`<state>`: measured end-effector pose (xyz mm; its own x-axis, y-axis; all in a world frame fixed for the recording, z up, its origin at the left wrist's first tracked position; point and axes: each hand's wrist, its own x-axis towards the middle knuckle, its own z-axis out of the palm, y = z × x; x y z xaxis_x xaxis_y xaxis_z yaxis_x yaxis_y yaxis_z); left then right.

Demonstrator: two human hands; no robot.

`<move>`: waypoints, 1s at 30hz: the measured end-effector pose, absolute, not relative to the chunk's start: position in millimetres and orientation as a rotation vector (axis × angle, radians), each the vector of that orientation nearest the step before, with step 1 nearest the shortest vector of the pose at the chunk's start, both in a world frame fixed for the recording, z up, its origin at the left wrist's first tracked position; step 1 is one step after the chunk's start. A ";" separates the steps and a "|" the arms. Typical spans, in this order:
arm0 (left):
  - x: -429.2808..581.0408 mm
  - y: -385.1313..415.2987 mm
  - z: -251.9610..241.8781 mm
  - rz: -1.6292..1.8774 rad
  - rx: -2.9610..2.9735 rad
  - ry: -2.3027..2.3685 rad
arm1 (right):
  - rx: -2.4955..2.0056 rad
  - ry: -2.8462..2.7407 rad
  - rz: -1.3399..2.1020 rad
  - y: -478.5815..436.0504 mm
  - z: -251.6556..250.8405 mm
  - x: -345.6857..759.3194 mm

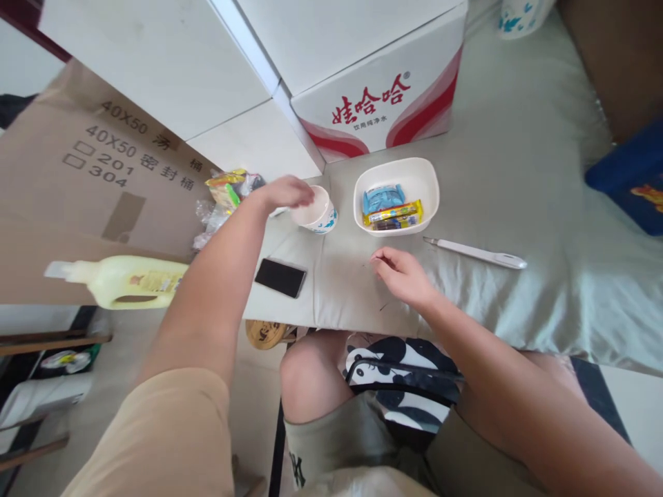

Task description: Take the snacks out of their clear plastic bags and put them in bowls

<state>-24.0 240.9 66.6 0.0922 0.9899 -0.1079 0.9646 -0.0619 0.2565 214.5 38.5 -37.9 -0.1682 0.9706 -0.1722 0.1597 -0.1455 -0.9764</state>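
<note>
My left hand (291,192) reaches over the mouth of a white paper cup (325,219) with blue leaf prints. Its fingers are blurred, so their grip is unclear. On the cloth-covered surface, my right hand (400,275) is closed in a pinch; whatever is between the fingertips is too small to name. A few thin dark strands (384,307) lie close to it. Just beyond stands a white plastic bowl (427,181) holding a blue-wrapped snack (383,199) and yellow-wrapped snack sticks (396,212). To the right of the bowl rests a white-handled tool (476,253) with a narrow metal tip.
A black smartphone (280,277) lies near the front edge. Behind are a red-and-white carton (383,103) and white cabinets. Left are crumpled wrappers (225,193), a large cardboard box (103,186) and a pale yellow bottle (129,281). A blue container (629,179) is at right.
</note>
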 end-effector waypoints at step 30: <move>-148.4 214.4 56.1 0.710 1.851 2.534 | -1.416 -1.657 1.183 29.3 -41.2 208.8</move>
<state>-148.4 214.4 56.1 -0.3362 0.8884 0.3126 0.9215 0.2418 0.3038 208.8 29.3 -41.2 -0.2061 0.9755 -0.0768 0.3896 0.0098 -0.9209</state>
